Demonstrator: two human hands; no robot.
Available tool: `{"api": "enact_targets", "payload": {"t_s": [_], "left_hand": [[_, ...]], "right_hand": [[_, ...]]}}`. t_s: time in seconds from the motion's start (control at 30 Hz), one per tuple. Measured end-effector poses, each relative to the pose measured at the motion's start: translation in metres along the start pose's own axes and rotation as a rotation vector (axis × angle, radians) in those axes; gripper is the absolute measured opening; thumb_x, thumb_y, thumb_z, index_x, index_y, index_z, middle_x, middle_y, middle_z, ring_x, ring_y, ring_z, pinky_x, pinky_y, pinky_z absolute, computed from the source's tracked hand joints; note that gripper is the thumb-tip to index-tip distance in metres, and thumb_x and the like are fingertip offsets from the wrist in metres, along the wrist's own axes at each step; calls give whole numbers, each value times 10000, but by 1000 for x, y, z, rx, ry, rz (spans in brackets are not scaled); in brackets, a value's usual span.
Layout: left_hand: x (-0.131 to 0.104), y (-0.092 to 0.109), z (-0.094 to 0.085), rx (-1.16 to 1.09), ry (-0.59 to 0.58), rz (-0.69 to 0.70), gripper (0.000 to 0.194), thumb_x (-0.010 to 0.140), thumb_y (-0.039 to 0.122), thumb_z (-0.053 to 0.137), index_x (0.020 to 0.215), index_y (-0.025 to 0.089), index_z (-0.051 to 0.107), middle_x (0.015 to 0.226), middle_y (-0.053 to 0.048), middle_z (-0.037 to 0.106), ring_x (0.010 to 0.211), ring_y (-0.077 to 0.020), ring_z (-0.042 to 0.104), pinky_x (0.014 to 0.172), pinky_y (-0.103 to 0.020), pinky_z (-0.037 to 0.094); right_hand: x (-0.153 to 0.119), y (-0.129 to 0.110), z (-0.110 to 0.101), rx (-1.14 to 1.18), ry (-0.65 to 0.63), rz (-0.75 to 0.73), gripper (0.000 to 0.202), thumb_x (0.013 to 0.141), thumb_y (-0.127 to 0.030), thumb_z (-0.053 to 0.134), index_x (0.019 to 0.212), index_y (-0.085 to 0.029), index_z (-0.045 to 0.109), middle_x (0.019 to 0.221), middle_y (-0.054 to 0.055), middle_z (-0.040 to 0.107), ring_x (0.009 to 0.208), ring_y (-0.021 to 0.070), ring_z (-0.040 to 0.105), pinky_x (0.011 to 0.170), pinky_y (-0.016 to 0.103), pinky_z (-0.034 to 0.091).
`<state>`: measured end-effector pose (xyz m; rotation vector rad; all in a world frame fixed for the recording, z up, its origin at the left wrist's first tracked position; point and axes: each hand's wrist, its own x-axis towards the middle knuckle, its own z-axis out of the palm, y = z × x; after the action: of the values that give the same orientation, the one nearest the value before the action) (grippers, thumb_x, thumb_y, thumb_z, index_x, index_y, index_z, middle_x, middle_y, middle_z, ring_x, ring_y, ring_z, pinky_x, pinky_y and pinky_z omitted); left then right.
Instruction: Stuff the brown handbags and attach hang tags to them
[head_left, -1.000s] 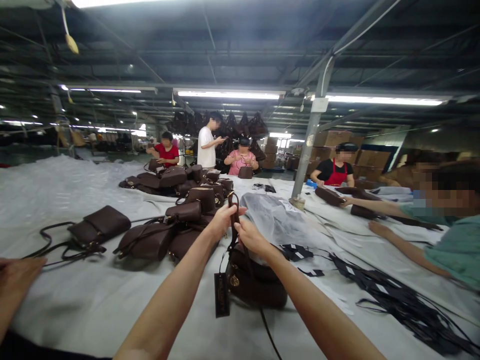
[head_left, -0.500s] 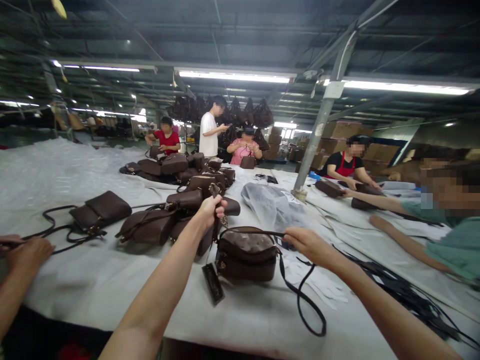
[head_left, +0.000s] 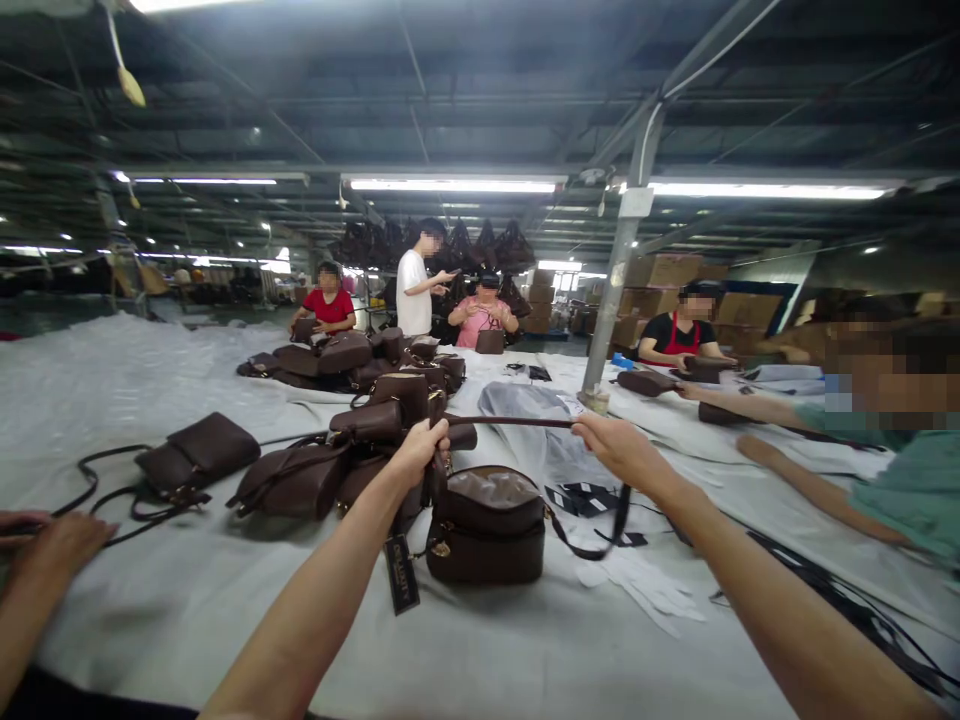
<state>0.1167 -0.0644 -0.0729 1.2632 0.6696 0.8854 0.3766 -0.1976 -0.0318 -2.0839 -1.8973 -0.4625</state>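
A dark brown bag [head_left: 487, 545] stands upright on the white-covered table, its top open and a pale lining showing. My left hand [head_left: 421, 450] is closed on the bag's strap [head_left: 517, 421], above the bag's left side. Farther right, my right hand [head_left: 611, 450] grips the same strap, which runs taut between both hands over the opening. From my right hand the strap loops down to the bag's right side. A black tag [head_left: 402, 575] hangs at the bag's left, lettering facing out.
Several brown bags [head_left: 292, 482] lie piled behind and left. Clear plastic [head_left: 517, 400], black pieces [head_left: 589, 498] and white gloves [head_left: 645, 590] lie behind and right. A person's hands [head_left: 71, 540] hold straps at far left; a person's arm [head_left: 795, 480] reaches in from the right.
My left hand has moved down and my right hand slightly up, pulling the strap straight above the bag. The bag's top now gapes wider. The loose loop at right has been lifted off the table.
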Motion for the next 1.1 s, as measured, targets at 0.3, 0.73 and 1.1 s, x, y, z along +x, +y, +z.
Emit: {"api": "enact_targets", "payload": {"t_s": [0.3,0.73,1.1], "left_hand": [[4,-16,52,-532,-84,-123,274,901,296,594,705,144,477,640,-69,635,589,-178,660,586,-302,554],[12,11,-10,-462,4,-107,302,910,249,589,696,181,387,519,88,416,326,-14,311,350,-133,296],[-8,2,39,228,-362,-42,262,661,186,731,838,178,538,589,34,595,383,-46,333,382,-183,249]], "right_hand": [[-18,-112,18,-44,-112,-240,473,921,-112,363,1347,-242,520,1021,119,714,781,214,693,631,258,474],[-22,-36,1,342,-164,-278,265,955,-294,414,849,-190,634,808,41,648,745,167,579,676,257,403],[14,-73,-8,17,69,-177,268,965,-346,437,913,-192,651,917,68,676,785,188,605,628,269,345]]}}
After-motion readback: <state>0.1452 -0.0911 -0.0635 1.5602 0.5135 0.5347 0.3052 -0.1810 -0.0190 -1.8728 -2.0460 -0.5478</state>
